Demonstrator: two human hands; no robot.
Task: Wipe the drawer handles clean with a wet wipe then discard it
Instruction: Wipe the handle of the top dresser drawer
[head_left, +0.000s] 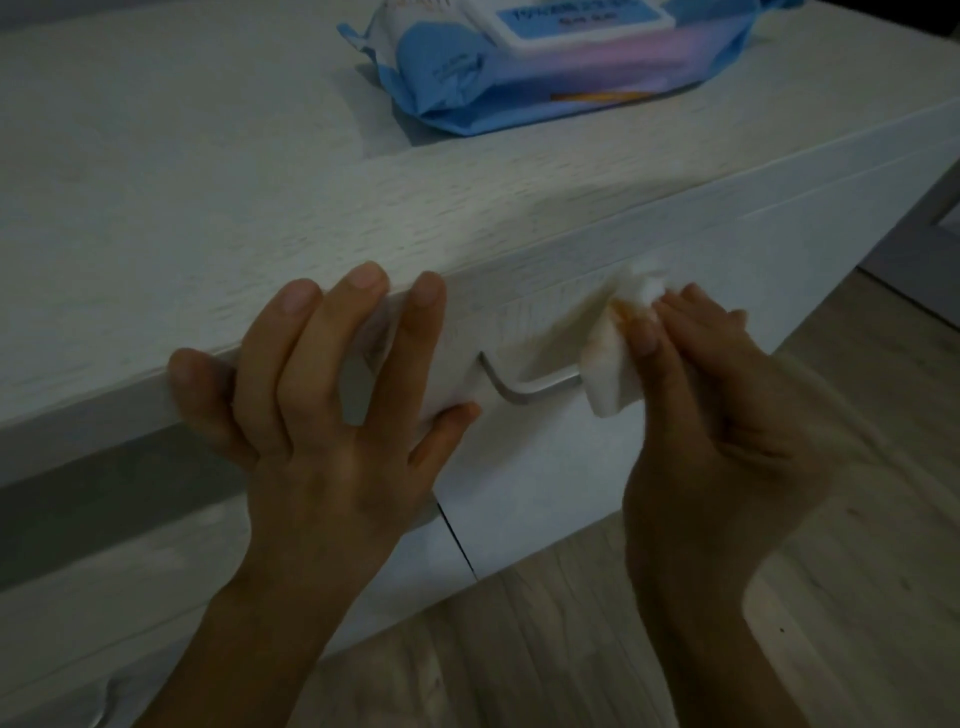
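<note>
A metal bar handle (524, 383) runs across the white drawer front (519, 467) of a low cabinet. My right hand (727, 431) pinches a folded white wet wipe (613, 358) and presses it around the right part of the handle, hiding that end. My left hand (332, 395) lies spread over the cabinet's top front edge, just left of the handle, fingers apart and holding nothing.
A blue pack of wet wipes (545, 62) with a white flip lid lies on the cabinet top (182, 171) at the back. A second drawer front (104, 597) sits lower left. Wooden floor (857, 571) spreads to the right and below.
</note>
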